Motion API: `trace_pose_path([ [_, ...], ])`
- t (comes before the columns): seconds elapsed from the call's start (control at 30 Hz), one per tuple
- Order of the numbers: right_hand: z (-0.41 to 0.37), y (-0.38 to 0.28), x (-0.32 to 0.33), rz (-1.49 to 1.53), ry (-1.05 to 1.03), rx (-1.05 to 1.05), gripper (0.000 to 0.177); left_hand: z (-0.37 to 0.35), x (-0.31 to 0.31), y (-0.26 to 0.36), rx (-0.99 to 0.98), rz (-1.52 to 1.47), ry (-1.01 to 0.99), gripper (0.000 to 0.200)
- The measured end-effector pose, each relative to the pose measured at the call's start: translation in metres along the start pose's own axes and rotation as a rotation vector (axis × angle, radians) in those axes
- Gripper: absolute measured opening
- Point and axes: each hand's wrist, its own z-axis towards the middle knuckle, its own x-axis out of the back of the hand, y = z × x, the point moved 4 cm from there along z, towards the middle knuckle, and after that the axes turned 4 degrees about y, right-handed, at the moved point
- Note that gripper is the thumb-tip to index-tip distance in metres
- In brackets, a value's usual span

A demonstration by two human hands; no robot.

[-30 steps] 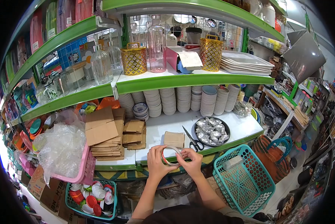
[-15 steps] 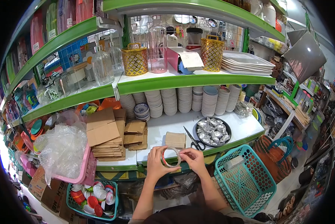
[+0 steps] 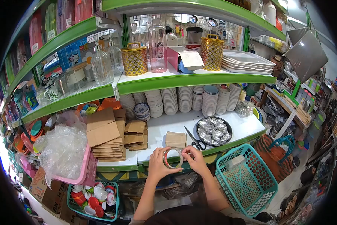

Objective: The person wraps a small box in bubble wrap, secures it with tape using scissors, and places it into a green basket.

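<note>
A roll of clear tape (image 3: 166, 159) with a reddish inner ring is upright in front of the shelf edge. My left hand (image 3: 158, 165) wraps around its left side, fingers on top and thumb below. At the roll's right rim, my right hand (image 3: 193, 157) has thumb and forefinger pinched together against the tape; whether a loose end lies between them is too small to see. Just beyond the hands lies a small stack of cut cardboard pieces (image 3: 176, 139). Black-handled scissors (image 3: 196, 140) rest to its right, beside a dark round tray (image 3: 231, 131) of foil-wrapped pieces (image 3: 213, 131).
Folded cardboard sheets (image 3: 105, 131) are piled at the left, near a pink basket (image 3: 89, 167) with bubble wrap (image 3: 61, 152). A teal basket (image 3: 264, 183) stands low right; another basket (image 3: 117, 204) holds plastic lids. Stacked white bowls (image 3: 170, 101) line the shelf's back.
The right fingers have shifted slightly along the roll's right rim, and the roll has turned a little in my hands. Everything else stays as it was.
</note>
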Motion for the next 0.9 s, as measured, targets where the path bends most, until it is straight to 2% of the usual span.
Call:
trace_pose_path([
  [0.27,-0.002,0.005,-0.003,0.362,-0.052,-0.136,0.004,-0.004,-0.004,-0.003,0.065,-0.072,-0.054,0.089],
  [0.4,-0.002,0.010,-0.004,0.403,-0.041,-0.137,0.003,-0.004,-0.005,-0.002,0.033,-0.077,-0.049,0.094],
  [0.5,-0.002,0.014,-0.005,0.337,0.024,-0.088,0.003,-0.004,-0.002,0.004,0.109,-0.101,-0.104,0.097],
  [0.57,-0.002,0.014,-0.006,0.260,0.061,-0.082,0.005,-0.006,-0.008,0.006,0.175,-0.007,-0.273,0.098],
  [0.6,-0.001,0.014,-0.007,0.261,0.060,-0.082,0.005,-0.006,-0.008,0.007,0.175,-0.006,-0.272,0.098],
  [0.67,0.000,0.014,-0.006,0.196,0.130,-0.072,0.004,-0.008,-0.010,0.009,0.176,-0.014,-0.297,0.090],
  [0.8,0.002,0.012,-0.006,0.008,0.148,0.013,0.004,-0.008,-0.014,0.010,0.162,0.013,-0.243,0.084],
  [0.9,0.007,0.028,-0.008,-0.084,0.190,0.037,0.006,-0.008,-0.023,0.004,0.070,-0.110,-0.130,0.081],
])
